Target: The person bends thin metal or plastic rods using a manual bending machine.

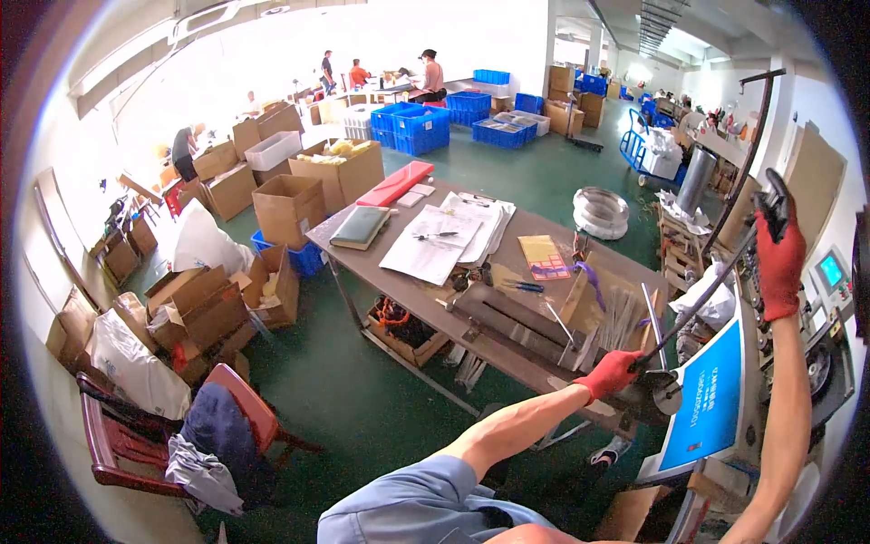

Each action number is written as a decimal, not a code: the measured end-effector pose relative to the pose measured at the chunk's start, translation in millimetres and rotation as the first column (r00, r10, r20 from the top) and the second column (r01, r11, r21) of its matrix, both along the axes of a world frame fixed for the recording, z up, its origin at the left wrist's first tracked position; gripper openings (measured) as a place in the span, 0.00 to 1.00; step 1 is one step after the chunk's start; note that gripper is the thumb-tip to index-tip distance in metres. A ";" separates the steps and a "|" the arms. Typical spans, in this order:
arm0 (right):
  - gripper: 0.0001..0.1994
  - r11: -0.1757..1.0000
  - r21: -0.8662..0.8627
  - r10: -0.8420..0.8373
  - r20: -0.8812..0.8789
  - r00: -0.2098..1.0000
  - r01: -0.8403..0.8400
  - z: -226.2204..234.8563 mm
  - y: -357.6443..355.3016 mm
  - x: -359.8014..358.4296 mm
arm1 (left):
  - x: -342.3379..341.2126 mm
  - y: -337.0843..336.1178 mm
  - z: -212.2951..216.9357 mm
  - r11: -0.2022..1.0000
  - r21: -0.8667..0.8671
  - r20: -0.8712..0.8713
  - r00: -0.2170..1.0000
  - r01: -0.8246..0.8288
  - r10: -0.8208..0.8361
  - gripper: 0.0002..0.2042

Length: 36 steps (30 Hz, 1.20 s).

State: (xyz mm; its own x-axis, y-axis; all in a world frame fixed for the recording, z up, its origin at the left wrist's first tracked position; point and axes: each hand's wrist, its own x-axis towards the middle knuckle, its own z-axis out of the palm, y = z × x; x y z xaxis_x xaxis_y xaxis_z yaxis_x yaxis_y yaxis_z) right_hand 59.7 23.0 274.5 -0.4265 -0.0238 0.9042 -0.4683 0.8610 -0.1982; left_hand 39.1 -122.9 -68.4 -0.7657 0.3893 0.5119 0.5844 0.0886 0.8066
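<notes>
A long dark rod (693, 313) runs slanting from the bench up to the right. My left hand (613, 375), in a red glove, is closed round its lower part at the bench's near right corner. My right hand (779, 258), also red-gloved, is raised higher at the right, its fingers wrapped round a black grip-like piece (773, 201) where the rod's upper end meets the glove. Whether rod and grip are one piece I cannot make out. Below the rod, next to my left hand, sits a round metal disc (668, 396) on a bench fixture. Thin metal strips (618, 317) lie beside it.
The brown bench (417, 313) carries papers (444, 240), a book (361, 227), a red box (396, 184) and a yellow card (542, 257). A blue panel (705, 399) and machinery with a screen (831, 269) stand right. A chair (136, 444) and cartons are left; people work far off.
</notes>
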 end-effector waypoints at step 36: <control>0.21 0.982 0.145 -0.113 -0.086 0.990 0.124 2.9 0.8 -0.9 | 3.3 3.9 -5.9 0.997 0.077 0.024 1.000 -0.001 -0.001 0.15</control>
